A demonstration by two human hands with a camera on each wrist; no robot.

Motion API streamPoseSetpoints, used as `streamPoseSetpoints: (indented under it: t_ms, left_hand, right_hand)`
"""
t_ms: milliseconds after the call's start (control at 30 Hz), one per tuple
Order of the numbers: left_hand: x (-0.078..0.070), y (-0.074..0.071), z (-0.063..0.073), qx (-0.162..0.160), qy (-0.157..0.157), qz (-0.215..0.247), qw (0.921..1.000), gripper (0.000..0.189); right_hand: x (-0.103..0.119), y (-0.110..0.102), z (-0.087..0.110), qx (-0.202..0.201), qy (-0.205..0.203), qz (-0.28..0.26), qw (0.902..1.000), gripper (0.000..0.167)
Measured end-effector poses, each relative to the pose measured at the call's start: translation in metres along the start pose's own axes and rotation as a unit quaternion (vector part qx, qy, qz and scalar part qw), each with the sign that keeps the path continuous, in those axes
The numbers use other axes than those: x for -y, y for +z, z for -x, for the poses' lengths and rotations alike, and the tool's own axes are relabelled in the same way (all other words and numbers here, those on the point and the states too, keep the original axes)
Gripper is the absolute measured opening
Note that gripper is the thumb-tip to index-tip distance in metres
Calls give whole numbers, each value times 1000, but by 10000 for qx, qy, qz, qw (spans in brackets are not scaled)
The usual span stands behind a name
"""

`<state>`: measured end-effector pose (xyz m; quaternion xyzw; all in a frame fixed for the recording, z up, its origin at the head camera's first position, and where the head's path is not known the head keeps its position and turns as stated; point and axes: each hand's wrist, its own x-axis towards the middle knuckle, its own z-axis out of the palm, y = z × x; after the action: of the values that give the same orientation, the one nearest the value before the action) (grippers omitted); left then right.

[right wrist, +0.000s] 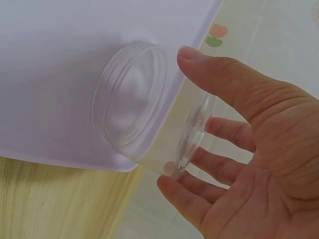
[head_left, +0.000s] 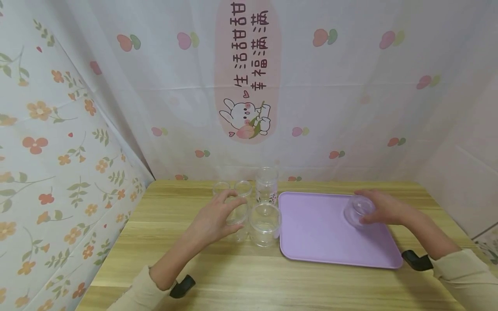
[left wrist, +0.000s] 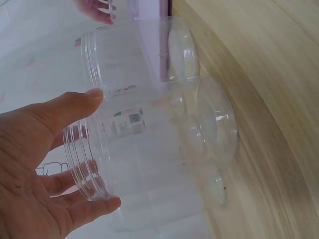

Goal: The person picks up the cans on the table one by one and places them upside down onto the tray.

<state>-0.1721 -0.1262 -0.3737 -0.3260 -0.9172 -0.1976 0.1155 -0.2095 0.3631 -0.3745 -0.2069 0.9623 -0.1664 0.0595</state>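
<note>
My left hand [head_left: 212, 218] holds a clear plastic jar [left wrist: 149, 169] near its threaded rim, thumb on one side and fingers on the other; the jar stands upright. Right beside it stands another clear jar [head_left: 265, 224] at the tray's left edge. Over the right part of the lilac tray [head_left: 315, 233], my right hand [head_left: 385, 207] curves round a clear jar [right wrist: 134, 99] that stands mouth down on the tray. Its fingers [right wrist: 217, 164] are by the jar's base and the thumb lies along its side; whether the thumb touches is hard to tell.
Behind the left hand stand more clear jars [head_left: 243, 188], and a taller clear stack [head_left: 266, 183] with a printed label near it. All rest on a wood-grain table [head_left: 241, 280]. A patterned curtain [head_left: 175, 99] hangs behind the table and along the left side.
</note>
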Motion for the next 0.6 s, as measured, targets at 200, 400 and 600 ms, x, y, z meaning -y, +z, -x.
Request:
streamPoseSetpoints:
  t_ms: [200, 400, 600]
  left_hand:
    - [2, -2, 4, -75, 89, 54, 9999, 60]
    - [4, -5, 9, -180, 145, 263, 9994, 60]
    - [8, -7, 13, -256, 74, 458, 9986, 63]
  right_hand:
    - [0, 1, 0, -20, 23, -16, 10000, 84]
    - [-2, 1, 0, -33, -31, -30, 10000, 83]
    - [-4, 2, -1, -13, 0, -70, 10000, 83]
